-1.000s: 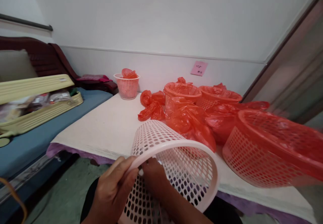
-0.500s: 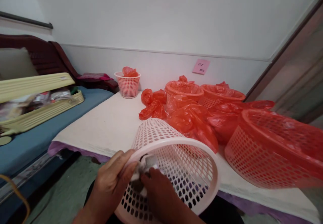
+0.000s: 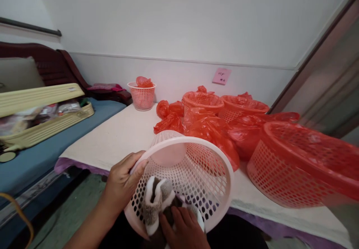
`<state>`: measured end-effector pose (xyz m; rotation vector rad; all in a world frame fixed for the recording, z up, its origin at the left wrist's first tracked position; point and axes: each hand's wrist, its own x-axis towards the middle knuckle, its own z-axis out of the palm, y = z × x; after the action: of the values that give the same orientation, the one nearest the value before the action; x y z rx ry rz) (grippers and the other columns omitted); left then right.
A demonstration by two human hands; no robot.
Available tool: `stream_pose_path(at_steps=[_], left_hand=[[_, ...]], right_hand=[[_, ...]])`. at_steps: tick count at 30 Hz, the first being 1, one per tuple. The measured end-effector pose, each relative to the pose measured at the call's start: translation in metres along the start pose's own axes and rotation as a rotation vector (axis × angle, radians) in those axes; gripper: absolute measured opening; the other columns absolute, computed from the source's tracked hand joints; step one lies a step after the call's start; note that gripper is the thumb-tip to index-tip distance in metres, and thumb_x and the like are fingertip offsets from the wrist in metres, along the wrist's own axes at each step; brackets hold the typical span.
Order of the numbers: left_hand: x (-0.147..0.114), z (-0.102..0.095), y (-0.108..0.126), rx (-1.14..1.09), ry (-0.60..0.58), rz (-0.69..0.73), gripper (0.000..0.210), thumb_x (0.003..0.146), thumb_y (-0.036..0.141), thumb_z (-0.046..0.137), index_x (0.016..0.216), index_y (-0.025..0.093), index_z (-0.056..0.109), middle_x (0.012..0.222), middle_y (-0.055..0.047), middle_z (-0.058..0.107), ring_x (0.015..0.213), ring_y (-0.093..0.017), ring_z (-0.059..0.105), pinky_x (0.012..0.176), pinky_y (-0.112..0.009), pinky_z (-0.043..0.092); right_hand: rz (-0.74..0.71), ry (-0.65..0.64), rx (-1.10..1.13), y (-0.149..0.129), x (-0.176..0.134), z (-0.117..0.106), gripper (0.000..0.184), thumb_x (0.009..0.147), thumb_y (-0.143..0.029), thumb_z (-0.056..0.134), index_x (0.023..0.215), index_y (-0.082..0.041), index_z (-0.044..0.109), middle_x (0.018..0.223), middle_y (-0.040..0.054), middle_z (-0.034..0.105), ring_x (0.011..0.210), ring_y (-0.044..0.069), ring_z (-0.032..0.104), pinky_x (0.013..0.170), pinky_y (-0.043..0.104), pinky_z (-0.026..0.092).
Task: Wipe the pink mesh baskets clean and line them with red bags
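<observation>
A white perforated plastic basket (image 3: 179,140) lies tipped, its round mouth facing me and its rim above my lap. My left hand (image 3: 123,181) grips the left side of the rim, thumb inside. At the mouth's lower edge my right hand (image 3: 182,226) holds a soft dark olive and grey cloth item with fluffy white edging (image 3: 153,204). Part of it stands up like a cuff; the rest is bunched under my fingers, so its kind is unclear. Holes and the basket's bottom show behind it.
On the white tabletop (image 3: 106,136), red plastic bags (image 3: 210,129) lie bunched. Red-lined baskets stand right, the nearest (image 3: 297,166) large. A smaller basket (image 3: 142,97) is at the back. At left, an open cream suitcase (image 3: 70,118) rests on a blue bed. A pink note (image 3: 221,76) hangs on the wall.
The basket's mouth has tilted to face me more. My right hand has drawn back toward me with the cloth item, which now shows much more. My left hand stays on the rim.
</observation>
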<state>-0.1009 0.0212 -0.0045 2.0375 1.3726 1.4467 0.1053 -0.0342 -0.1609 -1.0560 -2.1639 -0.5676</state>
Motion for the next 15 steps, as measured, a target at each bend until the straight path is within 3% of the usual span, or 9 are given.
stream_pose_path(at_steps=[4,8,12,15], left_hand=[[-0.002,-0.001,0.001,-0.003,0.042,-0.085,0.024,0.092,0.034,0.055,0.112,0.025,0.066,0.092,0.001,0.066,0.086,-0.012,0.06,0.077,-0.022,0.045],[-0.026,0.007,-0.001,-0.118,0.135,-0.298,0.032,0.088,0.044,0.059,0.11,0.023,0.065,0.096,0.0,0.069,0.085,-0.014,0.063,0.074,-0.021,0.049],[-0.061,0.025,-0.006,-0.193,0.246,-0.506,0.04,0.085,0.051,0.059,0.115,0.025,0.062,0.107,-0.001,0.072,0.095,-0.017,0.067,0.077,-0.021,0.053],[-0.074,0.026,-0.011,-0.09,0.32,-0.494,0.036,0.088,0.05,0.055,0.113,0.026,0.064,0.105,0.0,0.072,0.094,-0.017,0.067,0.077,-0.021,0.053]], right_hand=[[-0.054,-0.195,0.028,-0.003,0.006,-0.008,0.033,0.091,-0.026,0.054,0.123,-0.031,0.057,0.092,0.0082,0.066,0.078,0.023,0.06,0.07,0.037,0.05],[0.004,-0.201,0.144,-0.011,0.029,-0.014,0.044,0.087,-0.023,0.056,0.13,-0.028,0.052,0.092,0.0093,0.066,0.076,0.024,0.061,0.066,0.037,0.051],[0.189,-0.256,0.503,-0.021,0.067,-0.022,0.073,0.07,-0.028,0.065,0.139,-0.019,0.043,0.11,0.0151,0.062,0.095,0.029,0.061,0.078,0.04,0.053],[0.249,-0.398,0.726,-0.024,0.084,-0.026,0.083,0.066,-0.023,0.063,0.144,-0.024,0.036,0.121,0.0113,0.057,0.107,0.024,0.058,0.088,0.032,0.051]])
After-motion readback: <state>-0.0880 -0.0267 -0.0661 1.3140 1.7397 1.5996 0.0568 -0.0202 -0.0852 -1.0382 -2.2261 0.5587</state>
